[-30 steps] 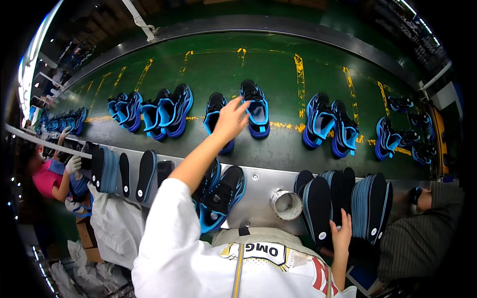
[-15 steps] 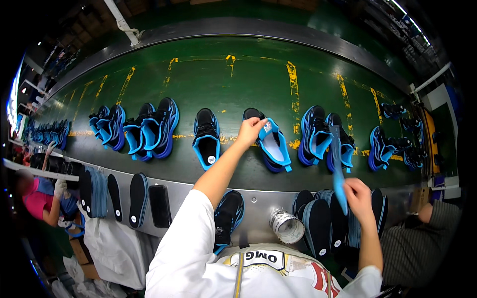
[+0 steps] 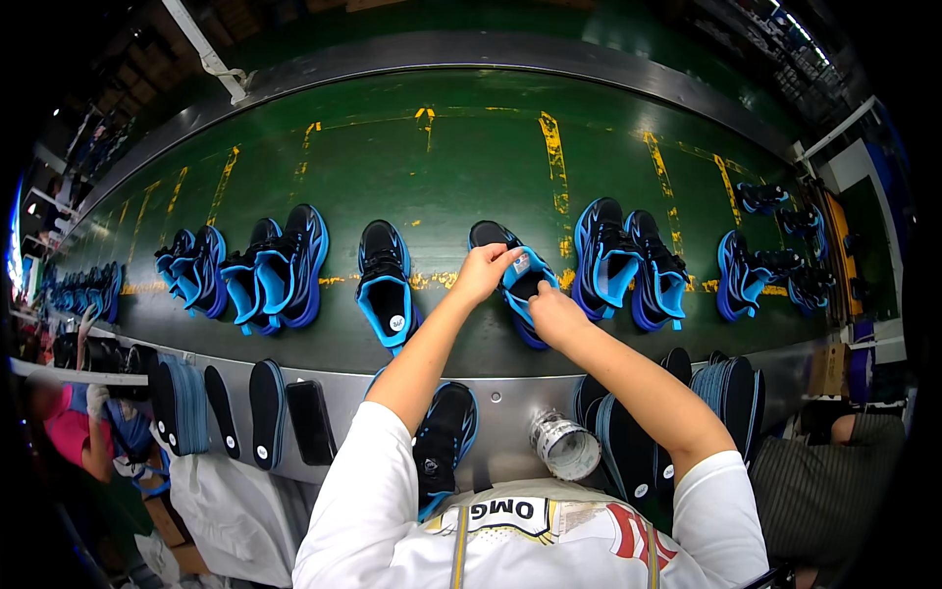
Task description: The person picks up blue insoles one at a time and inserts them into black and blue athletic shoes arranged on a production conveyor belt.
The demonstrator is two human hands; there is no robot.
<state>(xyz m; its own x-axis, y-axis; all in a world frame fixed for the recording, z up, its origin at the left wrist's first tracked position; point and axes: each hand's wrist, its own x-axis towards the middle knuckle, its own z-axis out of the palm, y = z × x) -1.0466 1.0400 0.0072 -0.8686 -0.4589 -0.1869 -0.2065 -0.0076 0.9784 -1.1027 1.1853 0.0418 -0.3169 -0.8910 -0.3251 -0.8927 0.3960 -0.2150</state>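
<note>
A black sneaker with bright blue lining (image 3: 491, 235) stands on the green conveyor in front of me, toe pointing away. My left hand (image 3: 482, 272) pinches the sneaker's tongue and holds it up. My right hand (image 3: 557, 312) is at the heel opening, its fingers closed on a dark insole (image 3: 528, 285) that lies partly inside the shoe. My fingers and the shoe's collar hide most of that insole. To the left, another sneaker (image 3: 384, 257) has a black insole with a round white sticker at its heel.
More sneakers (image 3: 601, 257) stand along the belt on both sides. The metal ledge (image 3: 505, 398) holds insole stacks (image 3: 721, 412), a phone (image 3: 311, 422), a round container (image 3: 566, 447) and a sneaker (image 3: 446, 432) near my body. A co-worker (image 3: 83, 432) is at the left, another person (image 3: 834, 491) at the right.
My right hand has carried the insole from above the ledge stacks leftward and into the sneaker's opening. The sneakers have shifted slightly left in view. My left hand still holds the tongue.
</note>
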